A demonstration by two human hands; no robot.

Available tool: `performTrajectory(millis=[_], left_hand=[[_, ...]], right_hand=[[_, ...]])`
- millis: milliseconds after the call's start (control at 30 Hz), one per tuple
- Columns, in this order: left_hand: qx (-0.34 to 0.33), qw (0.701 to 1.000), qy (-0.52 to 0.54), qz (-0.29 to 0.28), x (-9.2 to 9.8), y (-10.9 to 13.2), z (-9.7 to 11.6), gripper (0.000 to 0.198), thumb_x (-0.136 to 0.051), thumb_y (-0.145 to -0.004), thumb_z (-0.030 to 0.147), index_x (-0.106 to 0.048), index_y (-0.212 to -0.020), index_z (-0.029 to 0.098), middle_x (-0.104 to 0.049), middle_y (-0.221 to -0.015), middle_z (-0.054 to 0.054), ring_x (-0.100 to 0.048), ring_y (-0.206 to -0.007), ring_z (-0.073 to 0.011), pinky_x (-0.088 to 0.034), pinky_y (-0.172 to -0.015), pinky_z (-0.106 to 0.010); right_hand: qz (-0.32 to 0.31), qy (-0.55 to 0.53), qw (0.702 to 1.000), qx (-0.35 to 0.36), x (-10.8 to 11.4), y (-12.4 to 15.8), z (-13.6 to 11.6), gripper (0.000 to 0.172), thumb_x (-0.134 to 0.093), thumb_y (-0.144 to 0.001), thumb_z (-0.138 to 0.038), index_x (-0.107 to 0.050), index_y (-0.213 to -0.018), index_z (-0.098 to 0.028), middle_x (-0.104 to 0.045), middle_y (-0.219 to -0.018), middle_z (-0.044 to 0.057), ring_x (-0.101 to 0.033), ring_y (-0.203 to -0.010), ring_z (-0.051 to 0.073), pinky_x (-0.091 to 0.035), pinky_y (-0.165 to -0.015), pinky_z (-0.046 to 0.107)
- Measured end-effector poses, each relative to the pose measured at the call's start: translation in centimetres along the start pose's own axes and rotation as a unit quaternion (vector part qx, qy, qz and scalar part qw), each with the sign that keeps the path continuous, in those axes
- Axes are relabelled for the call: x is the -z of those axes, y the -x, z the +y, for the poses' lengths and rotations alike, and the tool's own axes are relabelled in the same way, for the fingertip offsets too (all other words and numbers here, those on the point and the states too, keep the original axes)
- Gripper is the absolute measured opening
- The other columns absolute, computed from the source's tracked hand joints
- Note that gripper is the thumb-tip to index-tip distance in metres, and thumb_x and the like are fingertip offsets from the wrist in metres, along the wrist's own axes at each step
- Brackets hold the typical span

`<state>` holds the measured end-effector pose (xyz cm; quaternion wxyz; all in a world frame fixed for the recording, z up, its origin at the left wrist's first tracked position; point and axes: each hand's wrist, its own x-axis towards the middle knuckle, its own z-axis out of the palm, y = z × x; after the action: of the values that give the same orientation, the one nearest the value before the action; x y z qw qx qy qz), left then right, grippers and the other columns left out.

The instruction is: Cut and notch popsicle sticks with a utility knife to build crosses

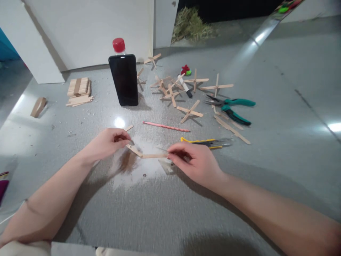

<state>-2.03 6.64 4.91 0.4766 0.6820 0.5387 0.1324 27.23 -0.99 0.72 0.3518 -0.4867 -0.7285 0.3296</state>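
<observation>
Bare forearms [255, 199] reach in from eight and four o'clock to a bent wooden strip [141, 156], its ends pinched between thumb and fingertips by the left hand [114, 141], at ten o'clock from the bend, and the right hand [193, 160], at three. Beyond, a pink pencil [166, 126] lies at one and teal-handled pliers [227, 106] at two. Farther off, crossed sticks [172, 94] cluster around one, and a black phone [124, 80] stands before a red-capped bottle [118, 45], between eleven and twelve.

A phone [124, 80] stands before a red-capped bottle [118, 45].
</observation>
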Motion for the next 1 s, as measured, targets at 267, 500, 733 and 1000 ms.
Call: performTrajectory(millis=[267, 500, 733, 1000], left_hand=[[-0.072, 0.974, -0.215, -0.006, -0.7, 0.6, 0.5, 0.013, -0.066, -0.085, 0.03, -0.076, -0.087, 0.022, -0.075, -0.082, -0.005, -0.068, -0.074, -0.0207, -0.048, -0.066, -0.029], [-0.214, 0.913, -0.345, 0.046, -4.1, 2.4, 1.1, 0.015, -0.059, -0.091, 0.021, -0.073, -0.095, 0.019, -0.072, -0.104, -0.01, -0.065, -0.098, -0.0282, -0.05, -0.091, -0.046], [-0.342, 0.83, -0.434, 0.081, -9.2, 5.0, 1.0, 0.03, -0.053, -0.097, 0.019, -0.064, -0.122, 0.007, -0.069, -0.119, -0.019, -0.069, -0.1, -0.0299, -0.06, -0.084, -0.045], [-0.392, 0.784, -0.469, 0.112, -10.1, 4.9, 0.6, 0.029, -0.049, -0.1, 0.017, -0.067, -0.114, 0.001, -0.073, -0.113, -0.021, -0.071, -0.102, -0.0311, -0.062, -0.083, -0.044]], right_hand=[[-0.06, 0.022, 0.998, 0.021, -0.5, -0.3, -0.1, 0.009, -0.062, -0.091, -0.024, -0.069, -0.086, -0.021, -0.07, -0.07, -0.002, -0.061, -0.058, 0.011, -0.044, -0.057, 0.022], [-0.077, 0.026, 0.997, 0.01, -0.8, 0.0, -0.5, 0.006, -0.062, -0.09, -0.024, -0.068, -0.089, -0.021, -0.071, -0.078, 0.001, -0.062, -0.062, 0.012, -0.049, -0.061, 0.024], [-0.076, -0.018, 0.996, -0.042, -2.0, 1.3, -1.1, 0.016, -0.059, -0.09, -0.019, -0.067, -0.103, -0.019, -0.071, -0.092, 0.005, -0.066, -0.068, 0.013, -0.056, -0.061, 0.023], [-0.1, 0.098, 0.986, 0.089, -2.0, 1.3, -1.0, 0.019, -0.05, -0.096, -0.017, -0.067, -0.105, -0.018, -0.074, -0.097, 0.01, -0.069, -0.076, 0.018, -0.057, -0.069, 0.031]])
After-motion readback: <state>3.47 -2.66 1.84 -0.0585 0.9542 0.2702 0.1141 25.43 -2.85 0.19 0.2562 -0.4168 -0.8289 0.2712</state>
